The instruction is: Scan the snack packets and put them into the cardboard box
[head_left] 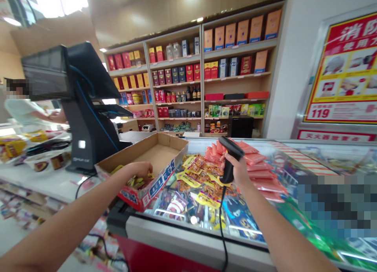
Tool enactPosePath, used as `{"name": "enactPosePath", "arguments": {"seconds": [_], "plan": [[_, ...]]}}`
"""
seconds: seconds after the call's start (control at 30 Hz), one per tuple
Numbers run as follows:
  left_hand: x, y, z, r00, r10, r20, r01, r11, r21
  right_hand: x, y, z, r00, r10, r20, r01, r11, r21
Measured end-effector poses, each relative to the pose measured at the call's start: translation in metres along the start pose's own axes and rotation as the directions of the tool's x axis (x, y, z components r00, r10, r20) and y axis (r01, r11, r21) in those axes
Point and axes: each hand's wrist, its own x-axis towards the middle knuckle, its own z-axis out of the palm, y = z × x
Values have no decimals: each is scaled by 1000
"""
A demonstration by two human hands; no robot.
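Note:
My right hand (239, 170) is wrapped round the grip of a black barcode scanner (230, 156), held up over the snack packets with its head tilted to the upper left. Inside an open cardboard box (167, 144), my left hand (140, 170) reaches down with curled fingers among small yellow-green packets (138, 182). Its fingertips are partly hidden, so what they pinch does not show. Below the scanner lie yellow-and-purple snack bags (203, 179) on the glass counter. Beside them rises a stack of orange-pink packets (259, 172).
A black point-of-sale terminal (85, 119) stands left of the box. The scanner's cord (221, 229) hangs over the counter's front edge (188, 229). At the far left is another person (26, 111). Shelves (176, 83) of boxed goods line the back wall.

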Motion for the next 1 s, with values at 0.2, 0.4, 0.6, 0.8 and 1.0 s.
{"name": "enactPosePath", "arguments": {"seconds": [0.2, 0.4, 0.6, 0.8, 1.0], "plan": [[-14, 10, 0, 994, 110, -14, -110, 994, 5, -1, -2, 2, 1000, -3, -12, 3, 1000, 13], [-29, 35, -39, 848, -45, -528, -13, 994, -105, -2, -3, 3, 1000, 8, 15, -7, 1000, -30], [-4, 99, -6, 660, -243, -711, -448, 633, -631, -5, -6, 3, 1000, 16, 21, -15, 999, -51], [55, 158, 75, 664, -366, -653, -533, 382, -755, -4, -7, 1, 997, 26, 79, -19, 995, -97], [87, 161, 119, 547, -494, -676, -534, 416, -736, -11, -7, 7, 927, 252, 279, -198, 958, -210]]}}
